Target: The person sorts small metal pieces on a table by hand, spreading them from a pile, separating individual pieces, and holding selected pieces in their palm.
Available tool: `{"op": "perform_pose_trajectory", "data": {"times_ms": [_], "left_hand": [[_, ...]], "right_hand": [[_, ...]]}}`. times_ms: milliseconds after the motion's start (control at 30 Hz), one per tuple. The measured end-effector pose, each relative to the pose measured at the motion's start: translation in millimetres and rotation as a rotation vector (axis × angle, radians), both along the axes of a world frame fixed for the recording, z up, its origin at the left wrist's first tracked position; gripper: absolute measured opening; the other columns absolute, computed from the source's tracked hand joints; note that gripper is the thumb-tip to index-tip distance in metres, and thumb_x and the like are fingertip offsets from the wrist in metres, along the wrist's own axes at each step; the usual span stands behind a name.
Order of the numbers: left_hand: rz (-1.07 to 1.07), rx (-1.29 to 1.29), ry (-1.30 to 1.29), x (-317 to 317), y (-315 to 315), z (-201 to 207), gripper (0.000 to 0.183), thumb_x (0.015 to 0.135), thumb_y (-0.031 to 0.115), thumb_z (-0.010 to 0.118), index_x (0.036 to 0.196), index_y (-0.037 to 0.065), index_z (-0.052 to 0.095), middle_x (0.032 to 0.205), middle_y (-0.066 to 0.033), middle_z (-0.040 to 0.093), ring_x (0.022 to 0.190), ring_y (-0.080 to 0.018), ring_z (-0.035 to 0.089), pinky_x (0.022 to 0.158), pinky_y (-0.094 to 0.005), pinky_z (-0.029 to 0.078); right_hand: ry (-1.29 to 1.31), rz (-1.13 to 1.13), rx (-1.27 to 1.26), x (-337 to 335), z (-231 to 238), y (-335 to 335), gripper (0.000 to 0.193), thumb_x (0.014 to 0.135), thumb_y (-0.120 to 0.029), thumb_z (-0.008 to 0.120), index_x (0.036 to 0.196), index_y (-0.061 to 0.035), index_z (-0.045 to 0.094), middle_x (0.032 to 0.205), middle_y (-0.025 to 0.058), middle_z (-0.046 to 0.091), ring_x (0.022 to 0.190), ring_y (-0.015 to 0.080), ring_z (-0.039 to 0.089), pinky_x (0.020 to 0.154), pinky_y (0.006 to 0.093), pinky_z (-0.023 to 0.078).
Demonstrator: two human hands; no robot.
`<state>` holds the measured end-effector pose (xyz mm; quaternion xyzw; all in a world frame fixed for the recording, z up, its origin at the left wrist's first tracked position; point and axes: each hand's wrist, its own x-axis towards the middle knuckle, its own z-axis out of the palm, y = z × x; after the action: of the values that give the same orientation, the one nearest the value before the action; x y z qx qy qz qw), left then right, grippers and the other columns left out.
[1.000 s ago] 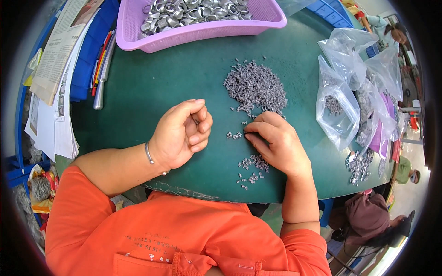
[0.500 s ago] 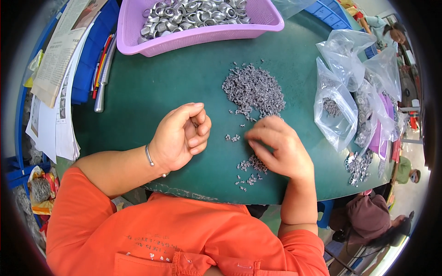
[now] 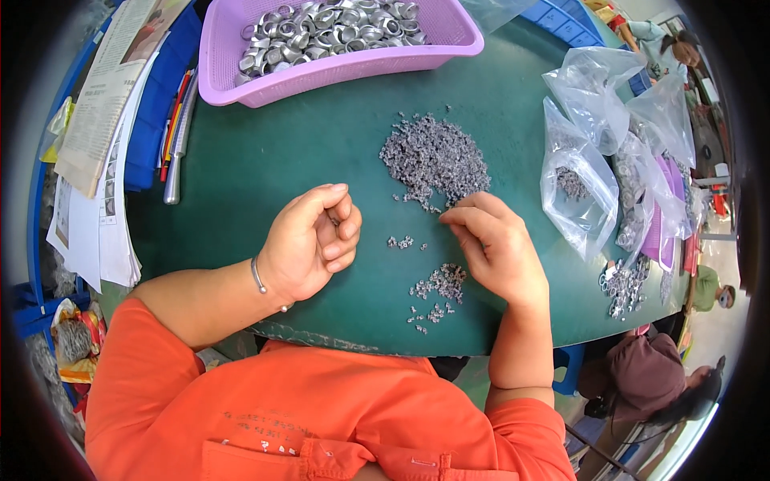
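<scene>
Along the front of the green table (image 3: 361, 317), small grey parts (image 3: 446, 280) lie in loose clusters. Left hand (image 3: 313, 238) is loosely curled, right hand (image 3: 496, 244) has its fingertips close together by the main pile (image 3: 433, 159), can't tell if either's gripping anything. Purple basket (image 3: 345, 70) of metal rings (image 3: 329, 32) behind.

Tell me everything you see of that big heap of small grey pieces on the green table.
The heap of small grey pieces has a roughly rounded outline with a ragged near edge. The pieces look dull and metallic, too small to tell their exact shape. It lies loose on the green tabletop, nearer the person than the purple perforated plastic basket. The right hand is at its near edge; contact is unclear.
</scene>
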<state>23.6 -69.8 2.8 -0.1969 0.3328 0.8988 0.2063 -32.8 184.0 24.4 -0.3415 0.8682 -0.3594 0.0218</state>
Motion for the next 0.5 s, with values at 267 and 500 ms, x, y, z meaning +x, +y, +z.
{"op": "perform_pose_trajectory", "data": {"times_ms": [267, 500], "left_hand": [[-0.008, -0.002, 0.005, -1.8, 0.7, 1.3, 0.029, 0.104, 0.031, 0.046, 0.083, 0.012, 0.048, 0.072, -0.0024, 0.052, 0.049, -0.009, 0.038, 0.042, -0.025, 0.034], [0.009, 0.012, -0.006, -1.1, 0.0, 1.5, 0.029, 0.105, 0.031, 0.046, 0.083, 0.012, 0.049, 0.072, -0.0024, 0.052, 0.049, -0.009, 0.038, 0.042, -0.0249, 0.034]], "right_hand": [[-0.078, 0.173, 0.009, 7.1, 6.8, -8.0, 0.02, 0.074, 0.005, 0.066, 0.092, -0.0032, 0.07, 0.09, 0.0093, 0.062, 0.084, 0.0287, 0.063, 0.072, 0.0397, 0.053], [0.029, 0.133, -0.006, 8.5, -8.4, -16.2, 0.014, 0.077, -0.003, 0.075, 0.088, -0.0022, 0.067, 0.085, 0.01, 0.06, 0.08, 0.0307, 0.062, 0.069, 0.0408, 0.052]]}}
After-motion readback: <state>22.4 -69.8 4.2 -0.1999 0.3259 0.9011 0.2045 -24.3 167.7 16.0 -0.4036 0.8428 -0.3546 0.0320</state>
